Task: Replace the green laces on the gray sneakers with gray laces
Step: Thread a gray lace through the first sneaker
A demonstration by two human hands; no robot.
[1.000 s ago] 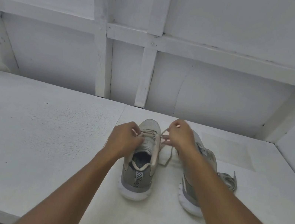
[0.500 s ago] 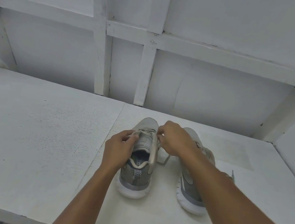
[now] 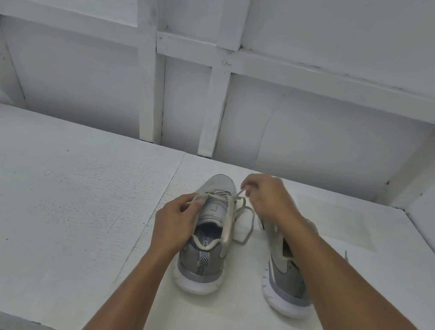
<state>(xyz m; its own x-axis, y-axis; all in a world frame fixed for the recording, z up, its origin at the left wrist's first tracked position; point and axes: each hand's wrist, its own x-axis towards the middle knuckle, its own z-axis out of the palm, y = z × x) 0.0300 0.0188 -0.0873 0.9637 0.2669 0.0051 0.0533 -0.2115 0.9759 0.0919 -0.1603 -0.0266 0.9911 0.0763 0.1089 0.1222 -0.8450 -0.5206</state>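
Observation:
Two gray sneakers with white soles stand side by side on the white table, heels toward me. My left hand (image 3: 176, 222) grips the left side of the left sneaker (image 3: 206, 249) at its collar and pinches a pale lace strand there. My right hand (image 3: 266, 199) pinches the other pale lace (image 3: 247, 227) end above the eyelets, lifted a little; a loop of that lace hangs to the table between the shoes. My right forearm covers much of the right sneaker (image 3: 285, 285).
The white table (image 3: 61, 196) runs wide to the left and ends at a near edge at bottom left. A white framed wall (image 3: 217, 92) stands right behind the shoes, and a side wall closes the right end. A bit of loose lace (image 3: 345, 255) shows beyond my right forearm.
My right hand has risen and moved right, drawing the lace end up from the eyelets. My left hand has shifted lower along the left sneaker's side.

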